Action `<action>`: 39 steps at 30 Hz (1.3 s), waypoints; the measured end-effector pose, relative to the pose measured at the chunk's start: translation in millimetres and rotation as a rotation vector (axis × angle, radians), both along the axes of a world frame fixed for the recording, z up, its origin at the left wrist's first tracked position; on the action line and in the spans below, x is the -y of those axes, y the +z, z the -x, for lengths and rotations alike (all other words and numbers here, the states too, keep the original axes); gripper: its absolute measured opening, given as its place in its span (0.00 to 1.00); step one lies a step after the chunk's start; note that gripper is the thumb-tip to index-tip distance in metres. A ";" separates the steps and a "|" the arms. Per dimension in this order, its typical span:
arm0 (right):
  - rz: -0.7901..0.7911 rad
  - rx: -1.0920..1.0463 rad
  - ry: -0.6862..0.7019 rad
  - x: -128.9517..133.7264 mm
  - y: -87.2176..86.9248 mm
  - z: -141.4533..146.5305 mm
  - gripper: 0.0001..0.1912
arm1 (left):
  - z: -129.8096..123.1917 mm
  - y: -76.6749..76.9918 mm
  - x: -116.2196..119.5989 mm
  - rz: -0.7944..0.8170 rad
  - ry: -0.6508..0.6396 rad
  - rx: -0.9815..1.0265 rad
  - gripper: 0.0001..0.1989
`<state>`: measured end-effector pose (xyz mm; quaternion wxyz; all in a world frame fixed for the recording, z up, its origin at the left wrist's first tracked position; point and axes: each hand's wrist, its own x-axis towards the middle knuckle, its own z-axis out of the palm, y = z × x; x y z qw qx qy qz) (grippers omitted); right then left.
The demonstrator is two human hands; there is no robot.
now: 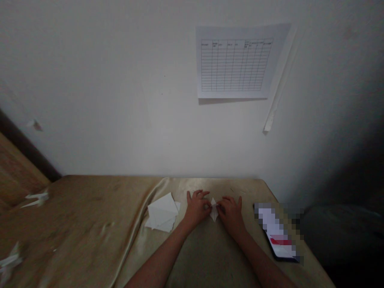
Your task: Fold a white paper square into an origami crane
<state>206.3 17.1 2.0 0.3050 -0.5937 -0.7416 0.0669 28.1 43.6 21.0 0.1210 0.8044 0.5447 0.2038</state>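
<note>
Pale wall (120, 100) is seen behind the table (210, 264), which is covered by a shiny tan cloth (84, 224). To the wall, 1 printed sheet (235, 64) with a ruled grid is fixed; a white strip (280, 94) is noted beside its right edge.

Between the 2 hands, toward the far edge of the table, 1 small folded paper (214, 215) with pointed ends is located. Its left side is pinched in the grip of the left hand (197, 210), its right side in that of the right hand (232, 216); outer fingers are raised on both. Whether the cloth is touched by the folded paper cannot be told.

Loose white sheets (162, 212) are piled just left of the left hand. To the right of the right hand, 1 phone (279, 248) is placed, its screen partly pixelated. At far left, 2 white folded figures (37, 199) are observed, well apart from the hands.
</note>
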 end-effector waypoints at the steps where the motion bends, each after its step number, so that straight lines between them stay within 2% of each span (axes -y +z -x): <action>1: 0.003 0.001 -0.010 -0.8 -0.6 0.4 0.11 | -1.4 0.5 0.7 -0.005 0.012 0.002 0.04; 8: 0.100 -0.017 -0.093 -6.7 -2.4 5.1 0.10 | -10.1 3.9 3.9 0.011 0.120 -0.011 0.05; 18: 0.224 0.067 -0.188 -15.2 4.2 8.1 0.11 | -15.5 -0.3 3.6 0.056 0.195 0.010 0.06; 24: 0.218 0.077 -0.172 -24.0 1.6 5.4 0.12 | -22.0 2.0 3.5 0.079 0.217 -0.041 0.09; 30: 0.189 0.103 -0.211 -38.2 -0.2 -2.2 0.14 | -34.6 4.5 -8.7 0.082 0.253 -0.034 0.11; 39: 0.158 0.102 -0.211 -40.5 -3.7 -2.4 0.13 | -37.9 -2.6 -16.4 0.072 0.282 0.021 0.11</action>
